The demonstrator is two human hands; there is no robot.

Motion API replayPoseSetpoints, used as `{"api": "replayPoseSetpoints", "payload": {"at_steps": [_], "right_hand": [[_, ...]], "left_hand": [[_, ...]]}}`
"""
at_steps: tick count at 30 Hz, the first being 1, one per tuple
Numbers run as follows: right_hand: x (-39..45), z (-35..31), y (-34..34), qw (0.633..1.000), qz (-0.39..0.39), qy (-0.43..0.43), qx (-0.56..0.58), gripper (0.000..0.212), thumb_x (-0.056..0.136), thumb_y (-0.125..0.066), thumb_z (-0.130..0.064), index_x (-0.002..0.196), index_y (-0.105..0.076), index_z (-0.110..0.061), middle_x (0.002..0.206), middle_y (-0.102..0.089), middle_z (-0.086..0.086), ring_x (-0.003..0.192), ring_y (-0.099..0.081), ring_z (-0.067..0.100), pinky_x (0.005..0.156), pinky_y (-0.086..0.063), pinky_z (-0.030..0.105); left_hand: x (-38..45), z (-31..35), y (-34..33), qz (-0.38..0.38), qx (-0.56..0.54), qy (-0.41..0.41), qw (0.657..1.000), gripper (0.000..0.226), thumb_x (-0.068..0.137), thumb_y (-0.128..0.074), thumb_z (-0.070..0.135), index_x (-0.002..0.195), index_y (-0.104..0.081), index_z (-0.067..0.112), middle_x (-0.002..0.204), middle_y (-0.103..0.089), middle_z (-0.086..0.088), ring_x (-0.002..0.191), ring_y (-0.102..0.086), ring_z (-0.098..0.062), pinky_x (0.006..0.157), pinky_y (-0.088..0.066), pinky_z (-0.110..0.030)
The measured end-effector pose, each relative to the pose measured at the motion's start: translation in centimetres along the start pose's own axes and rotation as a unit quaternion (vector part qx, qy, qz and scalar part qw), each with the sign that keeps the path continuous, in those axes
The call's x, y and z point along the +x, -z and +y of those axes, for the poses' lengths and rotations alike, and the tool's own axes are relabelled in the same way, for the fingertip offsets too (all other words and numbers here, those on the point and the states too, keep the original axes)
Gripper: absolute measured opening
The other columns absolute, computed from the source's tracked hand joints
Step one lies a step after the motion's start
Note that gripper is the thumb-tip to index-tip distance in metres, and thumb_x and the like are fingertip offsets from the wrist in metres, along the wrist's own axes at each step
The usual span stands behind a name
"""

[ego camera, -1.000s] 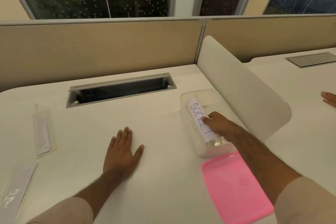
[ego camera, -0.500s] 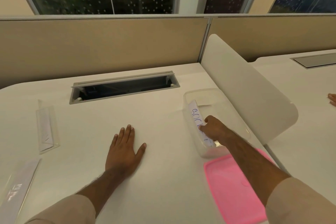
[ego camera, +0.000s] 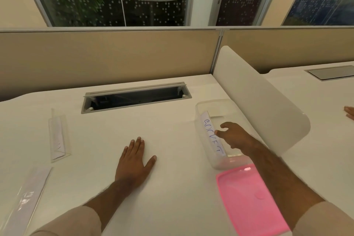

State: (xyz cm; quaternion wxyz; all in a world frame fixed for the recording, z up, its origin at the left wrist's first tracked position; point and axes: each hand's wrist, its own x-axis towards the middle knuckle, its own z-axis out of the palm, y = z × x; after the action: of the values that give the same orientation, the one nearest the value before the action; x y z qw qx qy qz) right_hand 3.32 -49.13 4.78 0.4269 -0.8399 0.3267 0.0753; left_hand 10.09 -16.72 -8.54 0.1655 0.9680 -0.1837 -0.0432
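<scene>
While reaching with the right hand (ego camera: 232, 137) into the tub (ego camera: 199, 119), holds nothing there: fingers loosely curled and apart, thumb tip at the label (ego camera: 210, 136) (touching it or just short, cannot tell). Rests the left hand (ego camera: 134, 161) flat on the desk (ego camera: 172, 197), palm down, fingers straight and close together, thumb out to the side, well apart from the tub. As for the tub: clear, open-topped, standing on the right part of the desk, just beside the white divider (ego camera: 258, 105). Inside it, along the left wall, the label, a white strip on its long edge leaning on that wall, with SOCKET hand-lettered in blue. At the tub's near end, flat on the desk, a pink lid (ego camera: 249, 201), partly hidden by the right forearm. Beyond the left hand, set into the desk, an open slot (ego camera: 134, 98), dark inside. Far left on the desk, a clear sleeve (ego camera: 57, 136) with a pale strip inside, and nearer the corner a second sleeve (ego camera: 26, 201). At the right edge, past the divider, fingertips of another person's hand (ego camera: 349, 112) on the next desk.
</scene>
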Motion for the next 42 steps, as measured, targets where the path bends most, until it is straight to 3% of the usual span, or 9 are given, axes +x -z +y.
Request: {"api": "replayPoseSetpoints", "payload": {"at_steps": [2, 7, 10, 14, 21, 25, 32, 36, 42], "right_hand": [[-0.8, -0.4, -0.1, 0.998, 0.036, 0.038, -0.031, 0.056, 0.089, -0.062, -0.035, 0.138, -0.046, -0.012, 0.125, -0.059, 0.006, 0.115, -0.054, 0.023, 0.095, -0.041, 0.032], [-3.8, -2.5, -1.9, 0.97, 0.159, 0.156, -0.094, 0.046, 0.089, -0.061, -0.034, 0.13, -0.055, -0.013, 0.129, -0.061, 0.007, 0.118, -0.056, 0.027, 0.101, -0.041, 0.036], [-5.8, -4.0, -4.3, 0.95, 0.187, 0.241, -0.064, 0.039, 0.089, -0.064, -0.028, 0.124, -0.06, -0.011, 0.127, -0.063, 0.005, 0.117, -0.057, 0.026, 0.102, -0.04, 0.036], [-8.2, -5.8, -8.9, 0.947, 0.144, 0.284, -0.038, 0.033, 0.088, -0.066, -0.029, 0.118, -0.063, -0.015, 0.122, -0.066, -0.001, 0.11, -0.059, 0.018, 0.092, -0.034, 0.016], [-11.8, -9.3, -17.7, 0.948, 0.017, 0.318, -0.016, 0.03, 0.088, -0.066, -0.03, 0.115, -0.065, -0.017, 0.115, -0.065, -0.005, 0.099, -0.053, 0.006, 0.089, -0.039, 0.021], [-13.6, -10.8, -21.9, 0.943, -0.045, 0.328, -0.028, 0.031, 0.089, -0.063, -0.032, 0.117, -0.063, -0.02, 0.113, -0.064, -0.008, 0.102, -0.054, 0.006, 0.086, -0.039, 0.021], [-15.7, -12.8, -26.1, 0.935, -0.094, 0.34, -0.041, 0.027, 0.089, -0.062, -0.033, 0.114, -0.063, -0.021, 0.108, -0.063, -0.01, 0.101, -0.056, 0.007, 0.083, -0.04, 0.02], [-16.2, -13.0, -27.4, 0.934, -0.102, 0.34, -0.043, 0.025, 0.089, -0.062, -0.031, 0.112, -0.063, -0.021, 0.105, -0.063, -0.01, 0.099, -0.057, 0.007, 0.081, -0.04, 0.019], [-16.4, -12.5, -27.8, 0.939, -0.102, 0.328, -0.035, 0.024, 0.088, -0.064, -0.029, 0.111, -0.063, -0.022, 0.103, -0.064, -0.01, 0.1, -0.058, 0.007, 0.08, -0.04, 0.02]], "left_hand": [[-1.0, -0.3, 0.4, 0.008, -0.017, 0.006, 1.0, 0.084, 0.091, -0.02, 0.069, 0.157, -0.005, 0.018, 0.165, 0.001, 0.008, 0.15, 0.007, -0.007, 0.12, 0.004, -0.027], [-3.9, -1.8, 2.2, 0.036, -0.031, 0.011, 0.999, 0.08, 0.093, -0.027, 0.066, 0.157, -0.012, 0.019, 0.165, -0.004, 0.008, 0.15, 0.003, -0.006, 0.119, 0.004, -0.024], [-5.8, -2.8, 4.1, 0.055, -0.042, 0.015, 0.997, 0.074, 0.095, -0.038, 0.058, 0.156, -0.017, 0.021, 0.165, -0.008, 0.009, 0.151, -0.001, -0.008, 0.119, 0.002, -0.025], [-8.9, -4.9, 7.0, 0.086, -0.034, 0.026, 0.995, 0.066, 0.092, -0.048, 0.05, 0.151, -0.033, 0.025, 0.163, -0.017, 0.009, 0.151, -0.008, -0.01, 0.119, 0.0, -0.025], [-13.6, -10.3, 12.8, 0.185, -0.026, 0.09, 0.978, 0.049, 0.084, -0.07, 0.03, 0.131, -0.061, 0.017, 0.145, -0.052, 0.0, 0.139, -0.041, -0.021, 0.119, -0.023, -0.035], [-16.5, -13.2, 14.3, 0.239, -0.026, 0.151, 0.959, 0.045, 0.076, -0.076, 0.022, 0.12, -0.066, 0.017, 0.123, -0.064, 0.002, 0.115, -0.058, -0.024, 0.098, -0.045, -0.037], [-20.2, -17.8, 13.0, 0.165, -0.07, 0.314, 0.932, 0.054, 0.084, -0.067, 0.042, 0.132, -0.054, 0.022, 0.123, -0.059, 0.003, 0.113, -0.055, -0.02, 0.095, -0.043, -0.032], [-20.8, -18.5, 12.5, 0.115, -0.171, 0.341, 0.917, 0.018, 0.087, -0.062, 0.04, 0.091, -0.067, 0.024, 0.084, -0.069, 0.009, 0.08, -0.064, -0.013, 0.076, -0.053, -0.031], [-21.1, -18.9, 12.0, 0.138, -0.214, 0.342, 0.905, 0.026, 0.09, -0.06, 0.033, 0.069, -0.064, 0.018, 0.065, -0.066, 0.001, 0.064, -0.06, -0.015, 0.059, -0.045, -0.029]]}}
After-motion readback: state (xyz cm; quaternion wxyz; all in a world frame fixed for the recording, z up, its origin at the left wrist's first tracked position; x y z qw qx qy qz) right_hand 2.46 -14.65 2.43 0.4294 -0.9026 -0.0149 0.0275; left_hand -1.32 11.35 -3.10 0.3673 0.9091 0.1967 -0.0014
